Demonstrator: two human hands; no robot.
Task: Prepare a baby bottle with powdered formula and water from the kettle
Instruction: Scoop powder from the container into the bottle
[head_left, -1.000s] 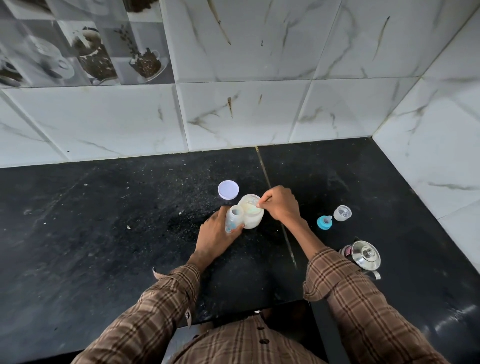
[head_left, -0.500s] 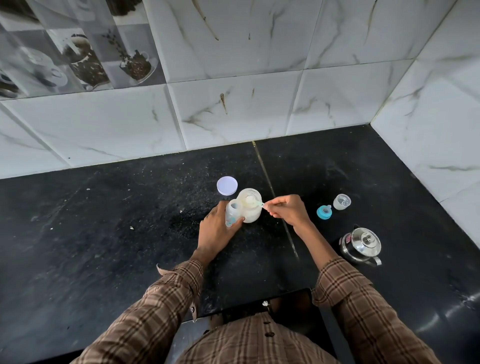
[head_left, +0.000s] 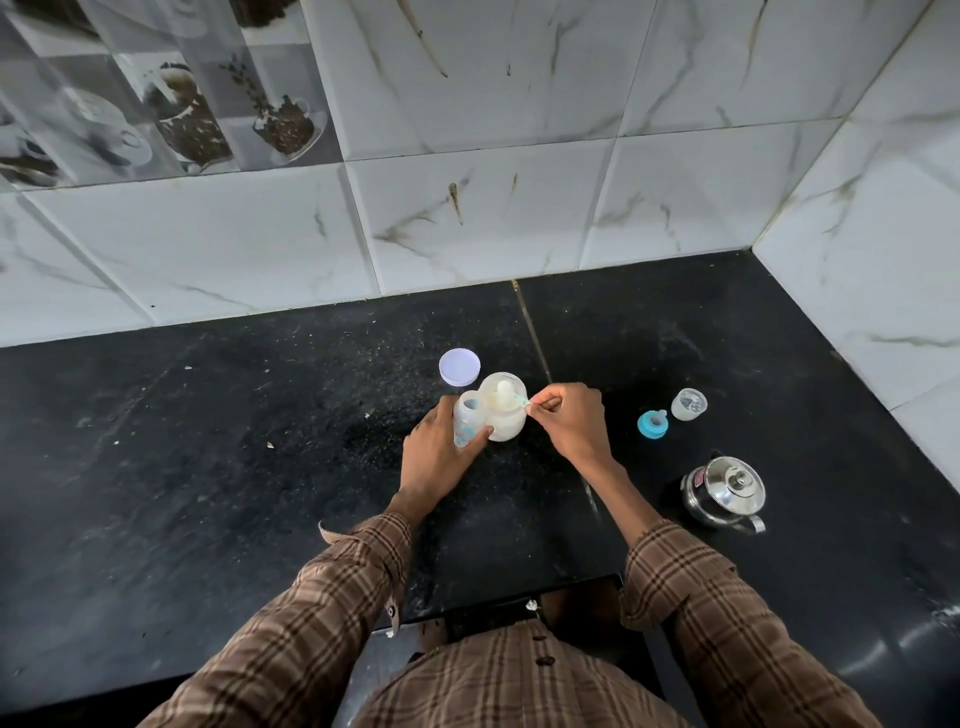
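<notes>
At a black stone counter (head_left: 208, 467) backed by marbled white tiles, you work just right of the frame's centre. A round white lid (head_left: 459, 366) lies flat at centre, just above the bottle. Your left hand (head_left: 436, 457) curls around the open baby bottle (head_left: 467, 423), holding it upright against the pale formula jar (head_left: 503, 413). Over the jar's open mouth sits a heaped scoop (head_left: 506, 396), its handle pinched between the fingertips of your right hand (head_left: 571, 423). Further right, apart from the jar, the blue teat ring (head_left: 652, 423) and a clear cap (head_left: 689, 404) rest side by side. Below them, at right of frame, stands the steel kettle (head_left: 724, 491), lid on.
</notes>
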